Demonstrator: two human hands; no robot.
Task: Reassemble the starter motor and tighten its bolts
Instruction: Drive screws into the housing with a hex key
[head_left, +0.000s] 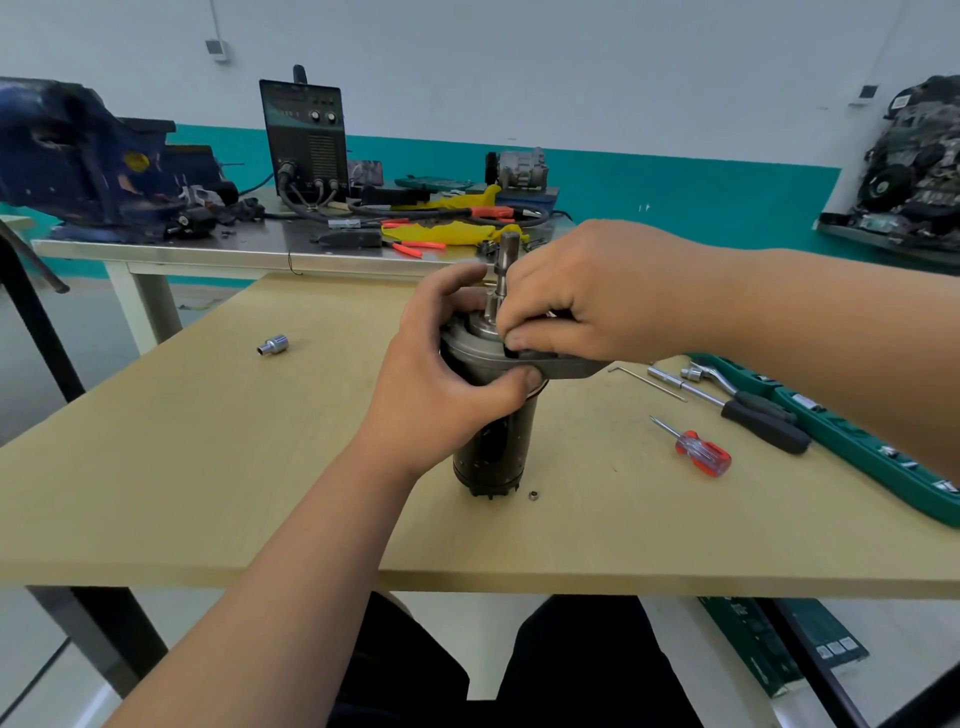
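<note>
The starter motor (493, 447), a black cylinder with a grey metal end plate on top, stands upright on the wooden table (208, 467). Its steel shaft (505, 270) sticks up from the plate. My left hand (447, 364) grips the upper body and the plate's rim, thumb at the front. My right hand (587, 301) rests on top of the plate beside the shaft, its fingertips pinching a small dark part there; what that part is I cannot tell. A small nut (532, 495) lies on the table by the motor's base.
A loose socket (274, 344) lies to the left. On the right are a red-handled screwdriver (698, 449), a hex key (647, 382), a ratchet and driver with black grips (748, 410) and an open green socket case (857, 441). Behind stands a metal bench with a blue vise (88, 156) and a welder (306, 140).
</note>
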